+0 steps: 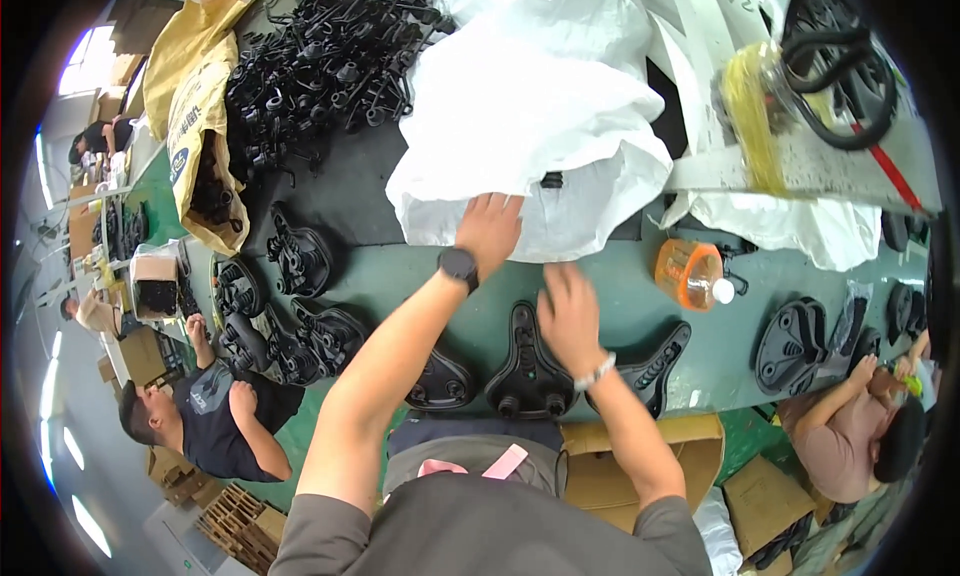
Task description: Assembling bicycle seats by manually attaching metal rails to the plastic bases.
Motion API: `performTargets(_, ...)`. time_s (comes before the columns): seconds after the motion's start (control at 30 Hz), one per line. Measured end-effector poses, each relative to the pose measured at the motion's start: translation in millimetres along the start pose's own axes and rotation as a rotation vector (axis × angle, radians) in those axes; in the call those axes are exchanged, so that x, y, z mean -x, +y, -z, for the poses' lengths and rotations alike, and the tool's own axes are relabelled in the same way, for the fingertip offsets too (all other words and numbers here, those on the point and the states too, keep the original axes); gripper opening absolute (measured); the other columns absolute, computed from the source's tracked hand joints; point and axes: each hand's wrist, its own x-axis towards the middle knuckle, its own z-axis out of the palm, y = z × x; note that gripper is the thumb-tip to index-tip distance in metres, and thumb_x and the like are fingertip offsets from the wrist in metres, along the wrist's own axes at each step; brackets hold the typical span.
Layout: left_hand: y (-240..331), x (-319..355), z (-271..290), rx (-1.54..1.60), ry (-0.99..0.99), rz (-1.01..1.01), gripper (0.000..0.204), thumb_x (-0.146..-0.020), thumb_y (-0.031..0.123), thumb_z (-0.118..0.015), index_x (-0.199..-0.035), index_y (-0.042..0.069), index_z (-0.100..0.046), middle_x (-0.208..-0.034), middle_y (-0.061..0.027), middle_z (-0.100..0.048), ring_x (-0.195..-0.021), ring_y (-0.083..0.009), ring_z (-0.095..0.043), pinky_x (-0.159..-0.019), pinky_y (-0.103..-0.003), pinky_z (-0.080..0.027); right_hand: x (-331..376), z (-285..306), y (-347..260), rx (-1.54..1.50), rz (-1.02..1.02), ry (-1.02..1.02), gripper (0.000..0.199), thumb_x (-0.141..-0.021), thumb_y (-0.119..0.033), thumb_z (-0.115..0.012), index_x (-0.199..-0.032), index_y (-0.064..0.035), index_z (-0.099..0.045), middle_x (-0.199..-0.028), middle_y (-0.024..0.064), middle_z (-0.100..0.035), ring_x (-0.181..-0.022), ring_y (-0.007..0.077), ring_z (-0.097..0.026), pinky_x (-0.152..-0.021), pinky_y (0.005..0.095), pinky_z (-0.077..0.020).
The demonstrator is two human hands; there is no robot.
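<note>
Three black moulded parts [528, 361] line the worktop [640, 316]; just beyond, the right hand [570, 311] extends loose fingers, nothing visibly held. The left hand's [486, 234] fingertips disappear into a white sack's [520, 116] mouth, grip unclear; the sack, seemingly limp and slippery, suits a hem hold.

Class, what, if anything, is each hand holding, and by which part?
The left hand meets the white sack at its open mouth; whether it grips there cannot be told. The right hand, by the mouth's near edge, shows nothing held.
</note>
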Motion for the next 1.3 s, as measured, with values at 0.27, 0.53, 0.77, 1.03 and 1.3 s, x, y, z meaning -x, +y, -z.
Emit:
performTargets(0.27,-32,-58,-54,0.231,0.3,-0.028,0.038,-0.09,0.03,-0.059,-0.124,0.013,-0.063,-0.123,-0.0147,-0.063,-0.114,-0.0362,-0.058,-0.096,-0.047,-0.046,-165,-53,84,0.28,0.165,-0.117,0.036,-0.082,-0.008,-0.059,-0.118,-0.0033,-0.057,-0.119,0.0222,-0.059,-0.096,0.039,-0.063,-0.08,0.0474,-0.0523)
performTargets(0.53,-31,134,19,0.37,-0.019,0.289,0.027,-0.078,0.019,-0.07,-0.096,0.002,-0.06,-0.103,-0.02,-0.059,-0.094,-0.0407,-0.06,-0.079,-0.046,-0.052,-10,-38,-27,-0.329,-0.043,-0.199,0.023,-0.088,-0.009,-0.055,-0.109,-0.0019,-0.06,-0.112,0.02,-0.062,-0.103,0.0398,-0.06,-0.088,0.0466,-0.0495)
performTargets(0.77,-26,362,15,0.381,-0.122,0.485,0.027,-0.079,0.016,-0.074,-0.091,-0.001,-0.057,-0.109,-0.0175,-0.06,-0.098,-0.0369,-0.058,-0.086,-0.043,-0.05,123,-117,-106,-0.126,0.368,-0.537,0.014,-0.083,-0.014,-0.053,-0.09,-0.0038,-0.06,-0.091,0.0117,-0.06,-0.091,0.0282,-0.055,-0.079,0.0379,-0.045)
performTargets(1.03,-14,386,-3,0.211,-0.059,0.317,0.029,-0.075,0.012,-0.078,-0.088,0.0,-0.055,-0.114,-0.0159,-0.06,-0.102,-0.0357,-0.058,-0.087,-0.042,-0.05,123,-122,-107,-0.019,0.451,-0.685,0.015,-0.083,-0.015,-0.054,-0.084,-0.0045,-0.064,-0.09,0.0098,-0.062,-0.089,0.0257,-0.057,-0.083,0.0367,-0.0432)
performTargets(1.3,-24,357,19,0.197,0.061,0.415,0.025,-0.081,0.023,-0.075,-0.084,0.001,-0.063,-0.103,-0.0141,-0.064,-0.1,-0.0332,-0.059,-0.087,-0.042,-0.049,129,-131,-116,0.061,0.464,-0.621,0.022,-0.084,-0.018,-0.052,-0.087,-0.0023,-0.067,-0.1,0.0115,-0.06,-0.101,0.0255,-0.054,-0.087,0.036,-0.0425)
